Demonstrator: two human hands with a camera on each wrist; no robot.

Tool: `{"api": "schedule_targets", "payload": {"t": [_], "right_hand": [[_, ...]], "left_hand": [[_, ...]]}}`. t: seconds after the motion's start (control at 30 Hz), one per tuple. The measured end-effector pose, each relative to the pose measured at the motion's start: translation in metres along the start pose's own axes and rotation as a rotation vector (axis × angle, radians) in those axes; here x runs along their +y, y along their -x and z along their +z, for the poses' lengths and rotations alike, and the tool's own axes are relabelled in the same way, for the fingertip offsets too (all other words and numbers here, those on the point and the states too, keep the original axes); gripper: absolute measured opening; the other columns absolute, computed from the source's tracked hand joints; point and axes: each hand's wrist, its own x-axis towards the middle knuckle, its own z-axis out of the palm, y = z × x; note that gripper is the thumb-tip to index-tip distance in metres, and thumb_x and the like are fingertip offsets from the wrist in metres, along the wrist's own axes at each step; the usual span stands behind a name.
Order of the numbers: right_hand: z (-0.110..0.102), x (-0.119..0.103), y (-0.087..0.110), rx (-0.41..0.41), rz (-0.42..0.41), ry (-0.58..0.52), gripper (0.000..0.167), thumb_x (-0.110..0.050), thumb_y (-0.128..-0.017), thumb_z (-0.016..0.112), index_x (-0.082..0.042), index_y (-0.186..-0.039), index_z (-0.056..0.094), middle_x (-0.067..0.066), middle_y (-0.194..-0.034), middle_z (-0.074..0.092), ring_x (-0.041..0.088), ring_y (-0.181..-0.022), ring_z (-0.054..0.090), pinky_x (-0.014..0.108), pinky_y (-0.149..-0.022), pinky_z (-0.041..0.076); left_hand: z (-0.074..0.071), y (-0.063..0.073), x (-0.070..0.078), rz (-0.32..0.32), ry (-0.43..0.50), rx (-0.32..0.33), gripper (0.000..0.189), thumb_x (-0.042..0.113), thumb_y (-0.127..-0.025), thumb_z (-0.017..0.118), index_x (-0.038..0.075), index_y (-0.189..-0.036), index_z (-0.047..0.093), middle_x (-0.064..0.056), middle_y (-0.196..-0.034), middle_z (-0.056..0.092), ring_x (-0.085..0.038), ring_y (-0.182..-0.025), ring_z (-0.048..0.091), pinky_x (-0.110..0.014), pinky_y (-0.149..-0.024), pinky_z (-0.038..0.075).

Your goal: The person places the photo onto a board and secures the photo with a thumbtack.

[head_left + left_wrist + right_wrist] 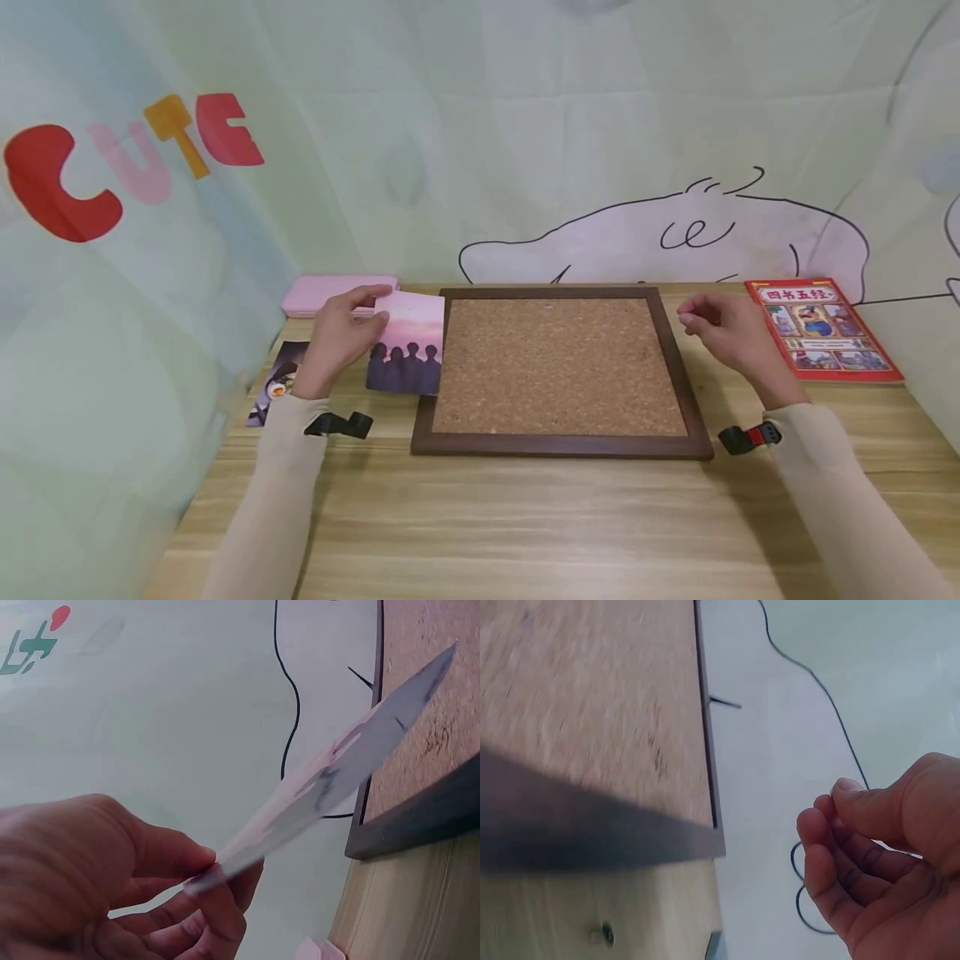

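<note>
Pinched between thumb and fingers of my left hand is a photo print with dark silhouettes against a pink sky. In the left wrist view the photo shows almost edge-on. Its right side overlaps the left frame of a cork board in the head view. My right hand is raised past the board's right edge, fingers curled. Up close in the right wrist view, the thumb of this hand meets the index fingertip; I cannot tell whether something tiny sits between them.
A pink case lies at the back left, with another dark photo left of my left wrist. At the back right is a red book. A small dark object lies on the wooden table beside the board.
</note>
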Motion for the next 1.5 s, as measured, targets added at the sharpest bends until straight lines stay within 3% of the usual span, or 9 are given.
{"api": "schedule_targets", "payload": {"t": [0.2,0.4,0.6,1.07,1.3,1.5], "right_hand": [[0.008,-0.019,-0.002,-0.005,-0.03,-0.053,0.018,-0.017,-0.107,0.067,-0.001,-0.112,0.073,0.02,-0.101,0.075,0.02,-0.083,0.062,0.023,-0.065,0.048],[0.015,-0.039,-0.006,-0.043,-0.031,-0.103,0.02,-0.019,-0.108,0.065,-0.002,-0.116,0.072,0.019,-0.104,0.073,0.026,-0.088,0.061,0.024,-0.067,0.048],[0.021,-0.057,-0.013,-0.078,-0.037,-0.143,0.02,-0.02,-0.108,0.065,-0.003,-0.118,0.07,0.019,-0.106,0.073,0.028,-0.093,0.064,0.025,-0.069,0.048],[0.053,-0.098,-0.032,-0.153,-0.028,-0.223,0.017,-0.015,-0.108,0.065,-0.003,-0.118,0.071,0.018,-0.109,0.075,0.033,-0.1,0.07,0.032,-0.08,0.051],[0.072,-0.107,-0.038,-0.196,-0.042,-0.26,0.017,-0.013,-0.107,0.066,-0.002,-0.118,0.072,0.018,-0.109,0.075,0.039,-0.105,0.071,0.032,-0.082,0.051],[0.086,-0.115,-0.039,-0.244,-0.027,-0.31,0.016,-0.016,-0.107,0.067,-0.006,-0.118,0.072,0.016,-0.111,0.075,0.04,-0.108,0.071,0.034,-0.085,0.053]], "left_hand": [[0.008,-0.005,0.009,-0.017,0.067,-0.036,0.044,0.007,-0.099,0.066,0.002,-0.143,0.067,-0.03,-0.13,0.068,-0.009,-0.065,0.059,-0.019,-0.064,0.05],[0.02,-0.009,0.016,-0.022,0.078,-0.068,0.046,0.008,-0.097,0.067,0.003,-0.142,0.068,-0.028,-0.132,0.068,-0.014,-0.076,0.06,-0.02,-0.068,0.05],[0.031,-0.014,0.02,-0.035,0.147,-0.125,0.049,0.005,-0.096,0.066,0.002,-0.145,0.065,-0.029,-0.134,0.065,-0.007,-0.057,0.057,-0.021,-0.06,0.05],[0.056,-0.019,0.029,-0.056,0.135,-0.168,0.05,0.01,-0.095,0.07,0.007,-0.145,0.066,-0.024,-0.137,0.068,-0.012,-0.064,0.06,-0.025,-0.066,0.052],[0.065,-0.021,0.032,-0.069,0.191,-0.226,0.051,0.005,-0.097,0.069,0.004,-0.148,0.063,-0.026,-0.136,0.066,-0.019,-0.063,0.066,-0.022,-0.061,0.05],[0.07,-0.021,0.029,-0.061,0.179,-0.244,0.052,0.004,-0.097,0.068,0.004,-0.148,0.062,-0.027,-0.14,0.065,-0.01,-0.055,0.057,-0.021,-0.057,0.045]]}}
